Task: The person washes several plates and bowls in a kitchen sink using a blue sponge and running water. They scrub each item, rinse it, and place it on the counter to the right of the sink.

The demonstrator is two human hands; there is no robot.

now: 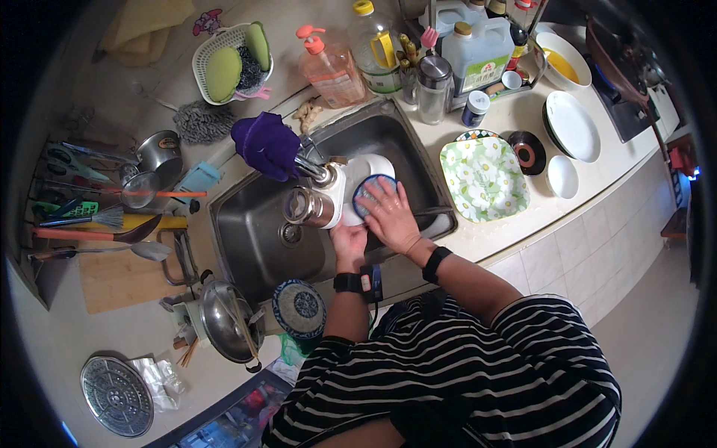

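Observation:
My left hand (348, 239) is at the middle of the double steel sink (269, 252), its fingers partly hidden under a white dish (352, 215). Over it my right hand (390, 215) lies flat with spread fingers on a round blue-patterned piece (363, 193); whether that is a bowl or a small plate, I cannot tell. Close behind my hands are the chrome faucet (319, 172), with a purple cloth (266, 147) draped on it, and a cylindrical metal-and-clear fitting (305, 206). A larger white dish (372, 165) sits behind the round piece in the right basin.
Right of the sink are a floral square plate (484, 179), a white bowl (562, 177), a black bowl (527, 152) and a white oval plate (572, 126). Bottles and a glass jar (432, 92) stand behind. A wok (227, 322) and a blue-patterned plate (299, 309) are at front left.

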